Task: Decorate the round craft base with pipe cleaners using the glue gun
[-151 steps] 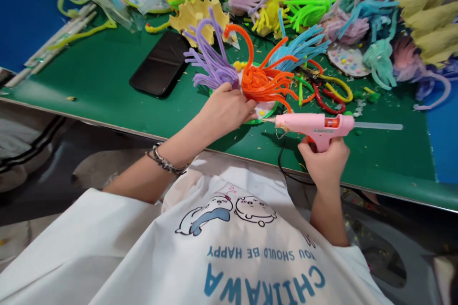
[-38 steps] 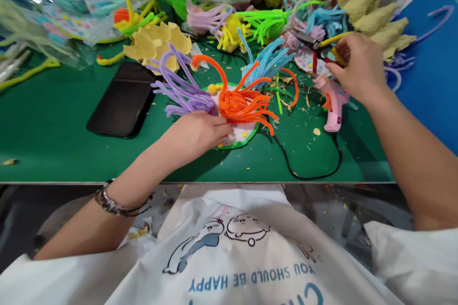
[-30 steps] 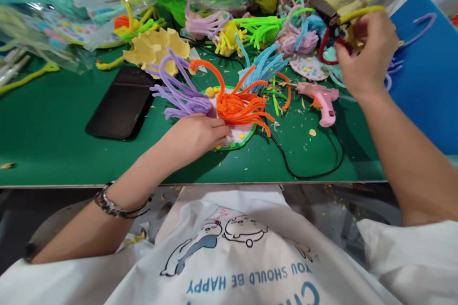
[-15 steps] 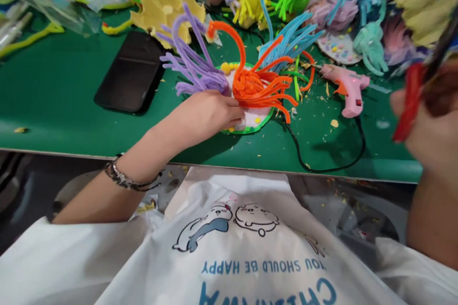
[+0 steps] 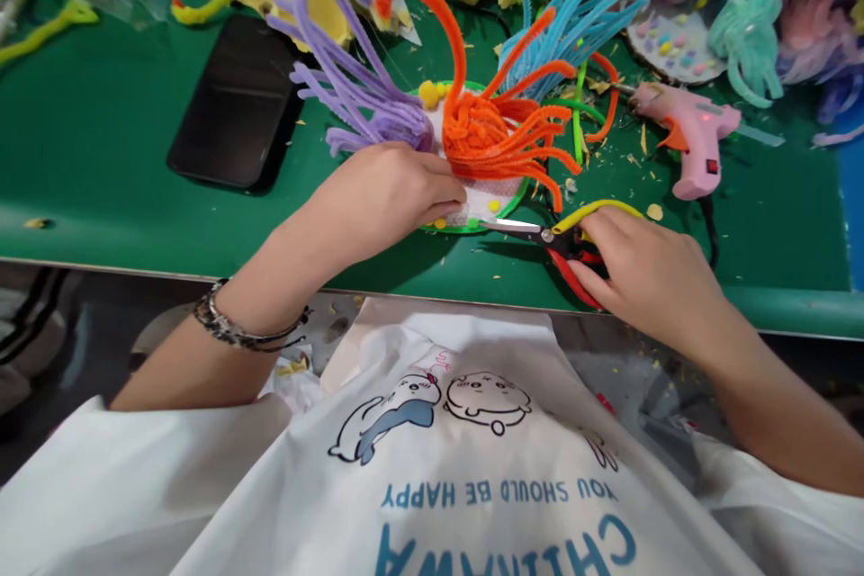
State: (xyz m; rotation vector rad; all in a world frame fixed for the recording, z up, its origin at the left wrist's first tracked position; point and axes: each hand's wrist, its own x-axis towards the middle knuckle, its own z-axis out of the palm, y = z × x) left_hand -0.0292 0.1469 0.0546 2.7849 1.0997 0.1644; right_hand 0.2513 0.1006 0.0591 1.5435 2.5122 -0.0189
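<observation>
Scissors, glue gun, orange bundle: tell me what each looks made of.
Scissors: bright, glinting blade, so probably metal; smooth yellow and red handles, likely plastic.
Glue gun: smooth pink moulded body, likely plastic.
Orange bundle: fuzzy, matte, arching strands, seemingly chenille stems; any wire core is hidden.

To the left of the scissors (image 5: 548, 236), just beyond their blade tips, the left hand (image 5: 398, 189) rests with its back up, its fingers close together and bent at the knuckles, its thumb hidden, and the bare forearm slanting back to the lower left. The right hand (image 5: 648, 265) grips the scissors at their handles, fingers curled on the far side and thumb on the near side, its forearm running down to their right.
</observation>
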